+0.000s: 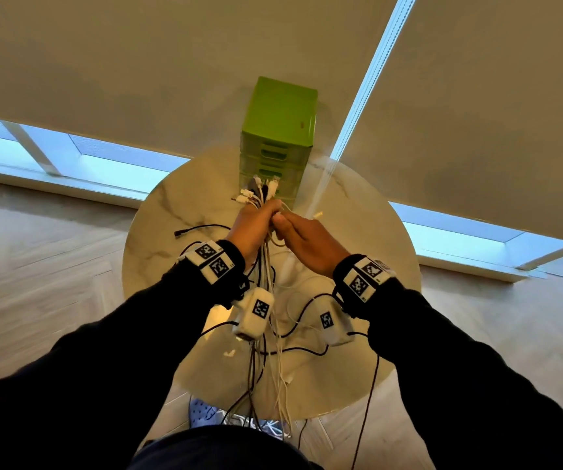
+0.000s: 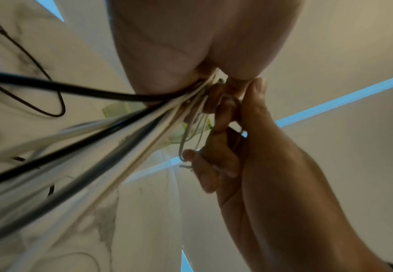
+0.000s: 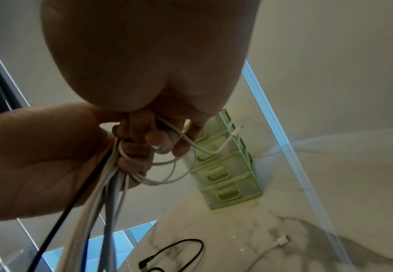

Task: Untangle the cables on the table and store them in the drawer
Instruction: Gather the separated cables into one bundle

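Above the round marble table (image 1: 185, 212), my left hand (image 1: 262, 212) grips a bundle of white and black cables (image 1: 266, 266). Their connector ends (image 1: 256, 193) stick out past the fist, and the rest hangs down over the table's near edge. My right hand (image 1: 285, 221) touches the left and pinches a thin white cable (image 3: 205, 149). That cable loops under my fingers (image 3: 158, 140) and ends in a small free plug (image 3: 237, 131). The green drawer unit (image 1: 278, 140) stands at the table's far edge, all drawers closed.
A black cable (image 1: 202, 228) lies on the table to the left, and more black and white cables (image 1: 304, 320) trail across the near part. A white plug (image 3: 282, 241) rests on the marble. Beige blinds and window strips lie behind the table.
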Tool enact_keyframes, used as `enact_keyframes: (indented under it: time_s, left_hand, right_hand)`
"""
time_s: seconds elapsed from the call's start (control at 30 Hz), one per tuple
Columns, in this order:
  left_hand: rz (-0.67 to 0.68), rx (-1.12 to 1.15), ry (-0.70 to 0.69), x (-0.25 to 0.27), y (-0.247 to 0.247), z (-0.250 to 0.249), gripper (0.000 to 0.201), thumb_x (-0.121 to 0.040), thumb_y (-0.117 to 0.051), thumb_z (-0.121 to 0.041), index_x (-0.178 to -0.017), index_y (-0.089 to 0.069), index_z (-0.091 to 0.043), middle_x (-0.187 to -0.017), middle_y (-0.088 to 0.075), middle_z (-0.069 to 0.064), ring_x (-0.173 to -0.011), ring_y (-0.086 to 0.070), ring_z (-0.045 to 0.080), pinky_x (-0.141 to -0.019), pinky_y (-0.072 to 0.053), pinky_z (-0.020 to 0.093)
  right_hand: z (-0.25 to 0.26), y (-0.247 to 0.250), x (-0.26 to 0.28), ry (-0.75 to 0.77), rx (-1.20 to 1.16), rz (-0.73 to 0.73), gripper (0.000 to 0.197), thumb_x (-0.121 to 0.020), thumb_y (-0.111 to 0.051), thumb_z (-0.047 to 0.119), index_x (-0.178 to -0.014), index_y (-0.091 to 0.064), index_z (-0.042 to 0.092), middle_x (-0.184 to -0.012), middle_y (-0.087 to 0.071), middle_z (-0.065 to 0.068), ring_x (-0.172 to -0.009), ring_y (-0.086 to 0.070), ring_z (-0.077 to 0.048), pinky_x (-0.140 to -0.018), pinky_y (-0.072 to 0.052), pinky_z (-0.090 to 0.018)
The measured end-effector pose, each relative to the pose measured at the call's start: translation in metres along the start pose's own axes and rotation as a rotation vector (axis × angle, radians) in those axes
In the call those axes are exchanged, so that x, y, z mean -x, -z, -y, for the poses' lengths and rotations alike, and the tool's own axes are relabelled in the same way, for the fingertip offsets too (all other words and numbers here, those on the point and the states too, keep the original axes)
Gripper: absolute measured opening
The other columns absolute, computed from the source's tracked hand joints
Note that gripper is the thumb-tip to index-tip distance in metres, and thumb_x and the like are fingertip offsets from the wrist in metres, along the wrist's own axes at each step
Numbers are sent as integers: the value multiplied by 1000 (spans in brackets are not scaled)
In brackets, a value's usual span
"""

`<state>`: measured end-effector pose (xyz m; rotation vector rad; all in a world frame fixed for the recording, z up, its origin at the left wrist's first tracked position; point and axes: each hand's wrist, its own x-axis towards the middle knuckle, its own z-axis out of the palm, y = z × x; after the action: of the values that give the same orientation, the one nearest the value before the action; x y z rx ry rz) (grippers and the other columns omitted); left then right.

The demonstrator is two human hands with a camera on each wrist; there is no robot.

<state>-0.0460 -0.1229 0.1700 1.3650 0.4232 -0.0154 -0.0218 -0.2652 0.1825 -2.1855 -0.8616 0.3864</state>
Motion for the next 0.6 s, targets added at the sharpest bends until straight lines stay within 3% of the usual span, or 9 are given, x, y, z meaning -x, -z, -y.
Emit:
enact_keyframes:
  time_s: [0.07, 0.13, 0.2, 0.27, 0.37, 0.43, 0.5, 0.6]
  left_hand:
    - [-34, -73, -45, -3, 0, 6, 19, -94, -60, -31, -85, -69, -17, -67, -63, -5, -61, -55, 11, -61, -42, 28]
    - [-56, -135, -77, -5, -5, 10, 33, -87, -62, -44, -107, -71, -19, -93, -74, -5, -87, -68, 12, -80, -53, 33]
    - [-65, -168, -105, -2, -16, 10, 39, -87, -62, -47, -114, -69, -21, -111, -73, -2, -105, -67, 17, -94, -51, 36]
    - [-51, -197, -153, 5, -34, 5, 22, -96, -61, -36, -114, -67, -23, -112, -71, -2, -105, -65, 16, -93, -47, 32]
    - [-13, -202, -164, 9, -60, 2, 24, -101, -55, -38, -117, -63, -22, -113, -67, 0, -103, -60, 16, -94, -45, 31]
    - [-16, -158, -86, 8, -77, 4, 25, -100, -53, -36, -106, -65, -16, -94, -63, -1, -84, -55, 15, -81, -45, 31]
    - [4, -68, 26, 12, -96, 4, 23, -99, -51, -25, -79, -60, -16, -68, -50, -3, -59, -43, 12, -60, -36, 28]
    - [129, -6, 89, 27, -127, 6, 25, -99, -44, -18, -77, -56, -17, -61, -45, -6, -51, -36, 9, -51, -29, 24]
  right_hand:
    - [-5, 3, 6, -4, 56, 5, 27, -107, -32, 39, -95, -53, 28, -80, -57, 16, -70, -54, 5, -68, -38, -16]
    - [-12, 8, 11, 15, 151, -48, 29, -107, -36, 36, -97, -58, 21, -82, -61, 12, -70, -56, 1, -68, -40, -21]
    - [-20, 15, 17, 47, 267, -88, 29, -106, -38, 36, -102, -60, 17, -90, -70, 3, -77, -64, -15, -69, -47, -31]
    - [-26, 22, 27, 63, 382, -131, 30, -106, -37, 37, -101, -58, 17, -87, -71, -5, -75, -66, -25, -72, -50, -39]
    - [-31, 36, 52, -12, 525, -274, 32, -106, -33, 39, -103, -58, 19, -77, -65, 2, -72, -60, -20, -95, -39, -39]
    - [-39, 48, 74, -102, 495, -397, 32, -106, -32, 39, -104, -58, 20, -72, -58, 8, -69, -58, -19, -96, -36, -40]
    - [-52, 61, 99, -182, 325, -465, 27, -106, -35, 37, -104, -55, 19, -66, -56, 5, -62, -57, -20, -77, -45, -35]
    - [-76, 76, 143, -388, 130, -435, 20, -106, -38, 37, -104, -51, 22, -65, -61, -4, -56, -58, -16, -58, -46, -26]
